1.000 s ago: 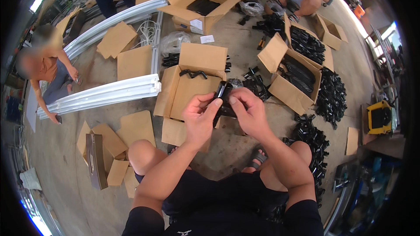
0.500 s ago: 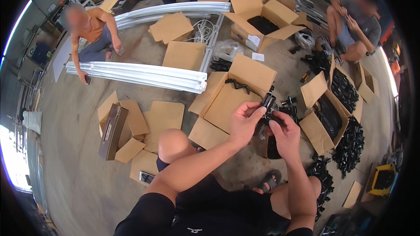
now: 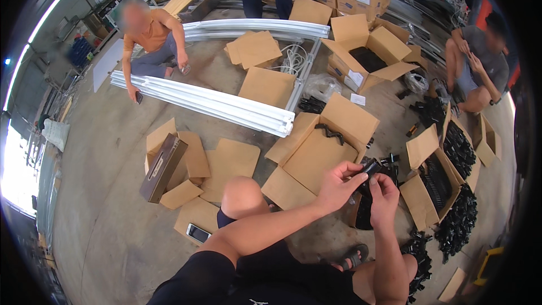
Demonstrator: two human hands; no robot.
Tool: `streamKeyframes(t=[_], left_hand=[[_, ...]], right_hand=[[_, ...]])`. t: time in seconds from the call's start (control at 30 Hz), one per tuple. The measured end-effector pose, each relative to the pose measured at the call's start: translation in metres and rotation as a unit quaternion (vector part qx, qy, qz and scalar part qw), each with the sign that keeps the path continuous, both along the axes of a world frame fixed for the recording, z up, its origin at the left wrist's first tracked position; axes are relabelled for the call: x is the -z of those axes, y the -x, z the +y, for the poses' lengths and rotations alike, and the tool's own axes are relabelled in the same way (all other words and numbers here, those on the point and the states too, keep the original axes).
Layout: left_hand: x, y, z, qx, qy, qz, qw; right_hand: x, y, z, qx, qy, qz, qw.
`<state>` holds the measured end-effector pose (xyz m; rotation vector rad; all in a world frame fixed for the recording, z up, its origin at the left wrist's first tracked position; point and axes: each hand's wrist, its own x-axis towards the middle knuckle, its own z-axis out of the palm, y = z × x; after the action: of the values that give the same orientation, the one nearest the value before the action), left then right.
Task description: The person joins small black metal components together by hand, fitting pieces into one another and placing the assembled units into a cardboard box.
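Note:
Both my hands meet in front of me around a small, glossy black tube-shaped part (image 3: pixel 370 167), tilted up to the right. My left hand (image 3: pixel 343 185) pinches it between thumb and fingers from the left. On the other side, the thumb and fingertips of my right hand (image 3: pixel 384 196) close on its lower right end. Just beyond the hands, an open cardboard box (image 3: pixel 316 164) has a zigzag black piece (image 3: pixel 329 133) lying on its flaps or contents. Under my right hand stands another box (image 3: pixel 363 214) with black parts, partly hidden.
Black parts (image 3: pixel 456 223) lie heaped on the right beside an open box (image 3: pixel 420 200). White metal rails (image 3: pixel 209 101) cross the floor ahead. A phone (image 3: pixel 199 233) lies on cardboard near my knee. Co-workers sit at the far left (image 3: pixel 149 34) and far right (image 3: pixel 480 56).
The whole view has shifted, so the surroundings appear lower and farther right. Between my hands the black part has gone from nearly upright to more slanted, with both hands still on it.

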<state>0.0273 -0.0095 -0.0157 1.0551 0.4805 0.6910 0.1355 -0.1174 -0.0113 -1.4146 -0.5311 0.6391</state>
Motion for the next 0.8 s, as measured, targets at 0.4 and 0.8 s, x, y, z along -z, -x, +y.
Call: streamKeyframes(t=[0.4,0.8], left_hand=[[0.007,-0.005,0.000,0.019,-0.024,-0.001,1.000],[0.007,0.006,0.008,-0.047,0.011,-0.019,0.999]], right_hand=[[0.011,-0.011,-0.009,-0.026,0.026,-0.090,0.995],[-0.019,0.021,-0.001,-0.071,0.004,-0.013,0.997]])
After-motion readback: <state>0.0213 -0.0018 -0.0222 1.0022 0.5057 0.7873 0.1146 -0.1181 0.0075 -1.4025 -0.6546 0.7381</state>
